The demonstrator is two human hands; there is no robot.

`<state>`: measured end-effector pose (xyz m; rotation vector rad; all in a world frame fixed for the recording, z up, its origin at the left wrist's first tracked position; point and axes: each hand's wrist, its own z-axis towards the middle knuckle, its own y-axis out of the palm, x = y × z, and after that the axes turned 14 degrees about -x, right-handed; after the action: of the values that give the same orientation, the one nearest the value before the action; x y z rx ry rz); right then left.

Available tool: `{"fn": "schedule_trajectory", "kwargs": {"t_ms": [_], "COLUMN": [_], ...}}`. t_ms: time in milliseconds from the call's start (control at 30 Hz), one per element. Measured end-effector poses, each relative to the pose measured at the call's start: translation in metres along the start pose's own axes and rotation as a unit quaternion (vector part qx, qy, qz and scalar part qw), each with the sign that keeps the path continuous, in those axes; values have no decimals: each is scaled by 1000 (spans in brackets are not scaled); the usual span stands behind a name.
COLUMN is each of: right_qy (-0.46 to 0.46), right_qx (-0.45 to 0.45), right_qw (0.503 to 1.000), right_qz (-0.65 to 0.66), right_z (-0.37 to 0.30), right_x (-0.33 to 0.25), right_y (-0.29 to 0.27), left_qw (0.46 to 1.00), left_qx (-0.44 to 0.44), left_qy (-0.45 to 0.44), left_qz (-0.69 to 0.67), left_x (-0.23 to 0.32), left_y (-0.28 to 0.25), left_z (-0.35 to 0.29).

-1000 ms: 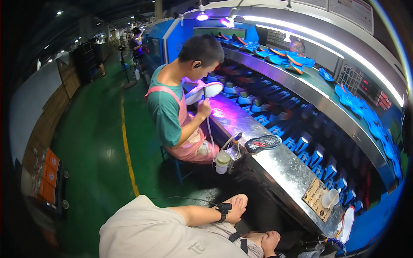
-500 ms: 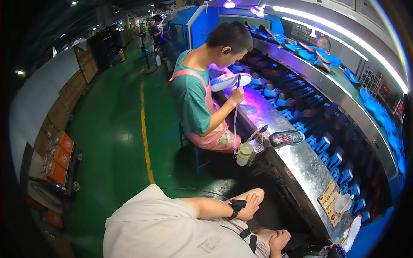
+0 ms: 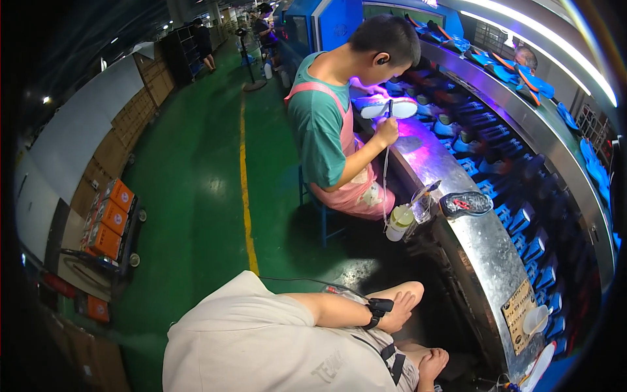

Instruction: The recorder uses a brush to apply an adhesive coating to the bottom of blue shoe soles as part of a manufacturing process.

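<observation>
My left hand (image 3: 400, 313) lies flat on my left knee, fingers stretched, with a black device strapped round its wrist. My right hand (image 3: 434, 364) rests on my right knee, its fingers lying over it. Neither hand holds anything that I can see. Beyond my knees runs a metal-topped bench (image 3: 480, 245). On it are a dark shoe sole (image 3: 465, 204) with red on it, a white cup (image 3: 535, 319) with a thin stick on a printed tan board (image 3: 519, 315), and a white-soled shoe (image 3: 539, 367) at the near end.
Beside the bench sits a co-worker (image 3: 326, 124) holding a brush to a white-soled shoe (image 3: 390, 108) under purple light. A bottle (image 3: 400, 223) of pale liquid hangs near the bench edge. Shoes ride a conveyor (image 3: 548, 117) behind. Orange boxes (image 3: 112, 219) stand on a cart at left.
The whole view has swung left, so things sit further right in it. The co-worker's shoe is held more level. My hands stay on my knees.
</observation>
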<state>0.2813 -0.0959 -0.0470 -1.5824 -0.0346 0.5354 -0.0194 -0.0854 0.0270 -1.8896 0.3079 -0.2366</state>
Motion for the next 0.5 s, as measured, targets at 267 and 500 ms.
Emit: {"fn": "schedule_trajectory", "kwargs": {"t_ms": [267,500], "right_qy": [22,27], "right_qx": [-29,-45], "right_qw": [999,997], "right_qz": [32,55], "right_z": [9,22], "right_x": [-2,-8], "right_y": [-4,-18], "left_qw": [999,997], "left_qx": [-25,-72], "left_qy": [-20,-17], "left_qz": [-6,-13], "left_x": [0,-6], "left_y": [-1,-18], "left_z": [21,24]}}
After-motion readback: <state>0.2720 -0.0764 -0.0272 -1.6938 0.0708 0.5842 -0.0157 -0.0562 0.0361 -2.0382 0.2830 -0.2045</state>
